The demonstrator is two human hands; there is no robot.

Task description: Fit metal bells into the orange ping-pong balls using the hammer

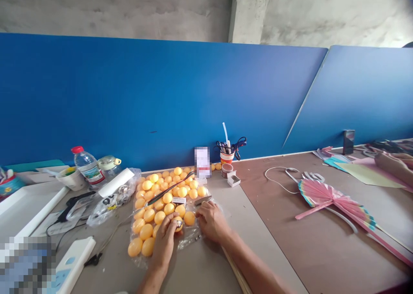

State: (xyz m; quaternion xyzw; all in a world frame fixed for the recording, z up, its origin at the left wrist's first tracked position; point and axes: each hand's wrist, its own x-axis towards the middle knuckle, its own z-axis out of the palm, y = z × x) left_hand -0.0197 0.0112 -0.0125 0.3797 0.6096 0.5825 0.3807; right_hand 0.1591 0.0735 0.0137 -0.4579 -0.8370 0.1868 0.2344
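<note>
My left hand (164, 240) is closed around an orange plastic ball (178, 229), which has a shiny silvery patch on its upper side. Just right of it, my right hand (211, 221) rests low at the edge of a clear plastic bag (189, 239), fingers curled down; what they pinch, if anything, is hidden. A dark flat tool (202, 200) lies by its knuckles. Many orange balls (149, 215) spread over the bag behind and left of my hands. Across them lie a black strap-like strip (164, 191) and a small white-labelled box (179, 200).
At left are a water bottle (90, 169), a power strip (72, 264) and a white tray (35, 212). A pen cup (227, 157) and small open box (234, 180) stand behind. Right lies a pink paper fan (332, 197); another person's hand (393, 167) rests beyond it.
</note>
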